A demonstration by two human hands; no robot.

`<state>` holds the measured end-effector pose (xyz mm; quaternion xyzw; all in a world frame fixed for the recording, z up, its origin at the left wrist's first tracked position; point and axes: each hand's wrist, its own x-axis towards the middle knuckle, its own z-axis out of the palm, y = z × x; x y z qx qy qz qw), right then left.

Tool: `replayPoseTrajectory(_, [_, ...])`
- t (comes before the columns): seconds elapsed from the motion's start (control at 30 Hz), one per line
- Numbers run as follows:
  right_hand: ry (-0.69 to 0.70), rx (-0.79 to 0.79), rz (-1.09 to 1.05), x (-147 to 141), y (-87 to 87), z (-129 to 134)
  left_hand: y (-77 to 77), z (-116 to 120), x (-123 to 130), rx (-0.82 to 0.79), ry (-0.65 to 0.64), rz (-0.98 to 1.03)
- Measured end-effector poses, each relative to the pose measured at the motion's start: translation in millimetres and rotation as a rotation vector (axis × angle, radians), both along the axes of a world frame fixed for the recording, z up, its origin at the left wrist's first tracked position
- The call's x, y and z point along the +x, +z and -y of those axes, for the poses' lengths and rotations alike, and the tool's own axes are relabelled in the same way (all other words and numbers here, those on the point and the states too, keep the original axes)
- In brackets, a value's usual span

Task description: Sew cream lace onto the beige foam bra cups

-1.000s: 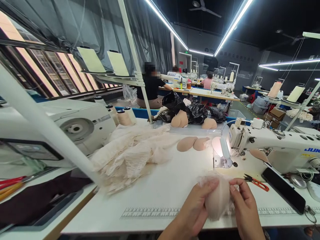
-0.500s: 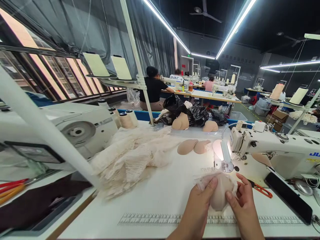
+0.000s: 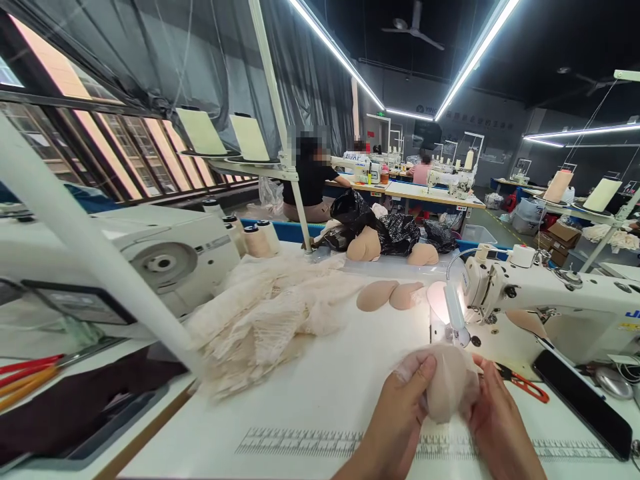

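A beige bra cup (image 3: 447, 393) with thin sheer fabric over it is held just above the front of the white sewing table. My left hand (image 3: 403, 400) grips its left side, thumb on top and the fingers tucked beneath. On the right, my right hand (image 3: 497, 407) closes on the edge of the cup and its fabric; some of those fingers are hidden and slightly blurred. Beyond my hands, a lit lamp and a white sewing machine (image 3: 545, 283) stand at the right. Two flat beige cups (image 3: 377, 295) lie farther back, left of the lamp.
A heap of cream lace (image 3: 270, 327) covers the table's left-middle. Orange-handled snips (image 3: 530, 387) and a black phone (image 3: 583, 403) lie to the right. A printed ruler (image 3: 300, 441) runs along the front. A white post (image 3: 100, 247) slants across the left. Co-workers sit farther back.
My right hand's fingers, spread at the cup's right side before, have closed in against the fabric edge. The cup has turned slightly; my left hand keeps its hold. The camera view shifted a little.
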<state>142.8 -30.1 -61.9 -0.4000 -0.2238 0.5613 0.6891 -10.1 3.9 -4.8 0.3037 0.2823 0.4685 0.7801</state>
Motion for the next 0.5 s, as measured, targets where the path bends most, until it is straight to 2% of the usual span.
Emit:
replayPoseTrajectory(0.17, [-0.047,0.060,0.164,-17,-1.6,14,2.5,-4,4,-0.046,0.040,0.062])
replayPoseTrajectory(0.3, [-0.067,0.079,0.250,-18,-0.9,15,5.4,-7,6,-0.057,-0.013,0.043])
replayPoseTrajectory(0.4, [-0.013,0.100,0.262,-17,-5.0,16,10.1,-11,7,-0.056,-0.024,0.007])
replayPoseTrajectory(0.5, [0.111,0.141,0.327,-10,-13.2,20,22.1,-14,-1,-0.037,-0.059,-0.031])
